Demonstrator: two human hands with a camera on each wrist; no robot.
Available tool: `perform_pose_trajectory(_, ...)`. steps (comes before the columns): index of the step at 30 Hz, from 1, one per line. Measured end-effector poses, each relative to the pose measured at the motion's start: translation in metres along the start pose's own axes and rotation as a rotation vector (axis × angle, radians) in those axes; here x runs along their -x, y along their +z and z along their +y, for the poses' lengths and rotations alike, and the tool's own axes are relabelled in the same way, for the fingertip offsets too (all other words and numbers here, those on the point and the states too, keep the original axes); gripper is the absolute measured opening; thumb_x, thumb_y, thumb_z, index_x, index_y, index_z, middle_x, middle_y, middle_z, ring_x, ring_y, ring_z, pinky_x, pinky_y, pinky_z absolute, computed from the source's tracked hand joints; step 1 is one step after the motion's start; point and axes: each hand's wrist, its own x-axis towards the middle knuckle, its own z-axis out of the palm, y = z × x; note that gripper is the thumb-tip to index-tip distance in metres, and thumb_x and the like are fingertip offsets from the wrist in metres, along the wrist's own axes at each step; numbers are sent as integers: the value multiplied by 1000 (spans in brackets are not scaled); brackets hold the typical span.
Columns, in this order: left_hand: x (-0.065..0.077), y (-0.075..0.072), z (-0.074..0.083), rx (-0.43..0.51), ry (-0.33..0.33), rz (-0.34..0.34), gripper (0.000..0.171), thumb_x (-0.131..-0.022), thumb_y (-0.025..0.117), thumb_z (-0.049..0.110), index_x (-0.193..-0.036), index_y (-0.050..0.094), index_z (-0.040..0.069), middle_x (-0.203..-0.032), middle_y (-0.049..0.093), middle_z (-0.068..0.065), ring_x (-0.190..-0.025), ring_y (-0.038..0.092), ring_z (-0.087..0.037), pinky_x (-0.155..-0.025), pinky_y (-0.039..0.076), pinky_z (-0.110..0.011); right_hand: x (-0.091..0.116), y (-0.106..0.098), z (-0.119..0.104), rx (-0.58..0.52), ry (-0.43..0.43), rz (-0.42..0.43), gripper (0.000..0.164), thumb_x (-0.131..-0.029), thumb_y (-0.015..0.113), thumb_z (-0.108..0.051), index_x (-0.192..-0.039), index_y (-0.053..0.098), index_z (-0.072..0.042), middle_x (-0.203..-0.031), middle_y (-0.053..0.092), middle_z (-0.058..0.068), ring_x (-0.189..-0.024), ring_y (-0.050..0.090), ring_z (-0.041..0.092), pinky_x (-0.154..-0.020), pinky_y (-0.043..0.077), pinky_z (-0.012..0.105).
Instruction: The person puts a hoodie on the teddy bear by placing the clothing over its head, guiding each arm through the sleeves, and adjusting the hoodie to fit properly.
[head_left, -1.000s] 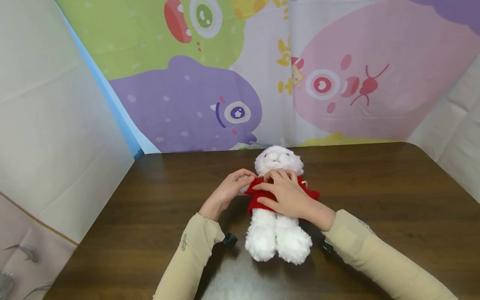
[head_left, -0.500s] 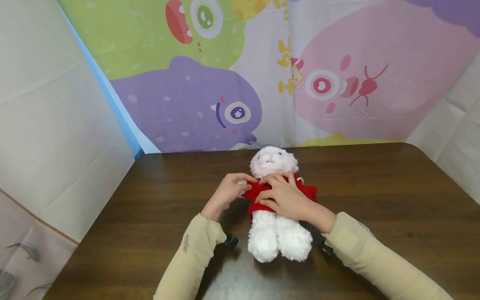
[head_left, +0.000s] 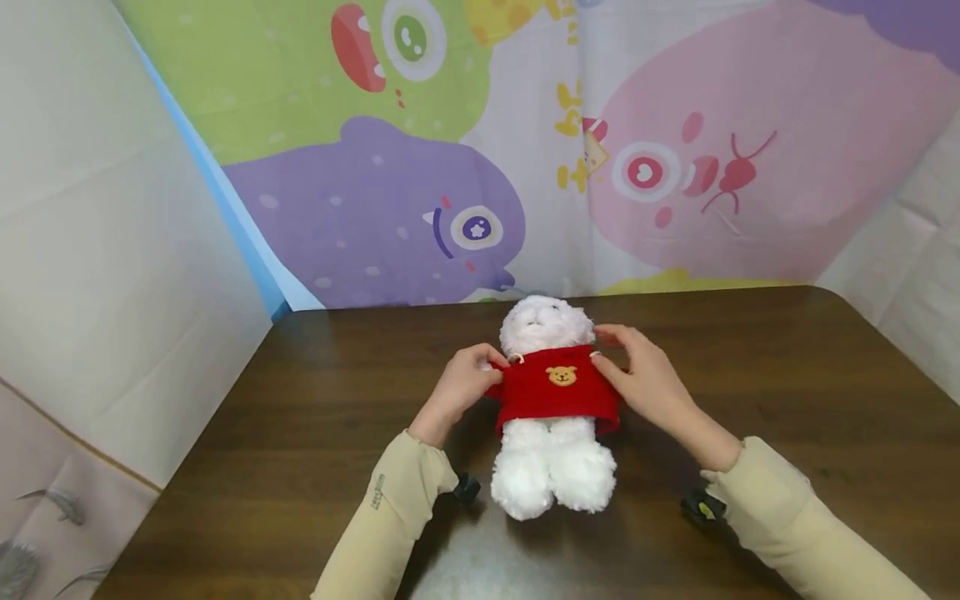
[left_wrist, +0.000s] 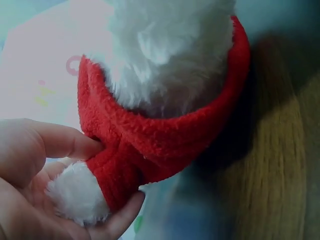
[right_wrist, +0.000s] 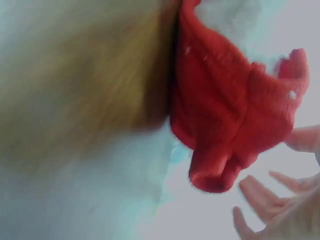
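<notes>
A white fluffy stuffed animal [head_left: 546, 325] wearing a red top [head_left: 558, 396] is in the middle of the table, feet towards me. A yellow bear-face patch [head_left: 561, 376] marks the chest. My left hand [head_left: 465, 387] grips its arm at the sleeve; in the left wrist view a white paw [left_wrist: 80, 192] pokes out of the cuff between thumb and fingers. Beside the opposite shoulder is my right hand [head_left: 648, 371], thumb by the collar. The right wrist view has its fingers [right_wrist: 262, 200] spread, near a red sleeve [right_wrist: 210, 167] whose opening shows no paw.
The dark wooden table [head_left: 345, 400] reaches back to a cartoon-printed curtain [head_left: 390, 217]. White sheets hang at the left [head_left: 112, 208] and right. Dark devices sit under both wrists, one being the right wrist camera [head_left: 703, 507].
My right hand has come off the front of the red top and moved right to its shoulder, uncovering the bear patch. The left hand stays on the sleeve. The stuffed animal has shifted slightly left.
</notes>
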Motion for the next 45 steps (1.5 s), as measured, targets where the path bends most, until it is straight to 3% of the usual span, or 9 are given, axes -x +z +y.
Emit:
perform_pose_trajectory(5, 1, 1, 7, -146, 15, 41, 7, -79, 61, 6, -85, 59, 7, -78, 59, -9, -60, 52, -20, -59, 48, -26, 8, -11, 13, 85, 336, -181, 63, -88, 44, -53, -115, 49, 4, -100, 59, 18, -83, 56, 27, -69, 49, 37)
perform_pose_trajectory(10, 6, 5, 17, -354, 116, 103, 10, -76, 64, 7, -84, 58, 8, -85, 55, -8, -70, 50, -20, -61, 48, -29, 8, -13, 16, 17, 494, -287, 71, -83, 41, -66, -103, 52, 1, -83, 59, 11, -71, 53, 20, -59, 41, 27)
perform_pose_trajectory(17, 15, 15, 37, -401, 240, 154, 14, -81, 60, 9, -94, 57, 7, -101, 56, -12, -91, 51, -23, -80, 46, -37, 8, -8, 14, -113, 463, -220, 65, -85, 50, -54, -121, 47, 0, -110, 57, 19, -87, 55, 25, -69, 47, 29)
perform_pose_trajectory(22, 17, 27, 52, -387, 371, 18, 10, -85, 58, 11, -94, 61, 12, -100, 59, -3, -93, 54, -17, -83, 46, -31, 7, -5, 11, -171, 430, -130, 54, -86, 55, -44, -119, 49, 0, -105, 59, 19, -87, 55, 25, -69, 47, 29)
perform_pose_trajectory(27, 16, 44, 55, -399, 466, -110, 25, -85, 61, 18, -109, 60, 11, -106, 63, 1, -94, 58, -11, -84, 46, -22, 5, -3, 8, -208, 390, -135, 48, -90, 52, -36, -120, 48, 1, -108, 57, 21, -91, 55, 28, -79, 49, 38)
perform_pose_trajectory(32, 15, 58, 46, -548, 526, -5, 30, -81, 67, 26, -108, 63, 15, -106, 64, 3, -96, 54, -12, -88, 41, -27, 4, -4, 4, -224, 341, -154, 43, -91, 52, -31, -121, 48, 1, -108, 58, 21, -91, 56, 28, -79, 49, 39)
perform_pose_trajectory(36, 15, 62, 42, -625, 516, 85, 24, -79, 69, 31, -99, 67, 20, -101, 64, 5, -96, 52, -13, -84, 40, -31, 4, -9, 1, -275, 319, -156, 35, -94, 46, -19, -120, 49, 3, -109, 58, 23, -86, 59, 24, -79, 50, 39)
perform_pose_trajectory(40, 14, 64, 43, -676, 495, 123, 15, -78, 69, 32, -88, 67, 21, -92, 61, 7, -90, 50, -13, -77, 39, -29, 6, -14, -2, -329, 316, -137, 29, -92, 43, -7, -118, 51, 4, -109, 59, 25, -83, 60, 24, -76, 52, 38)
perform_pose_trajectory(45, 13, 65, 45, -752, 502, 142, 7, -77, 69, 28, -76, 66, 22, -85, 60, 7, -86, 50, -14, -76, 38, -29, 7, -11, -6, -369, 318, -61, 30, -85, 57, -4, -114, 55, 4, -105, 62, 23, -92, 60, 27, -68, 52, 26)
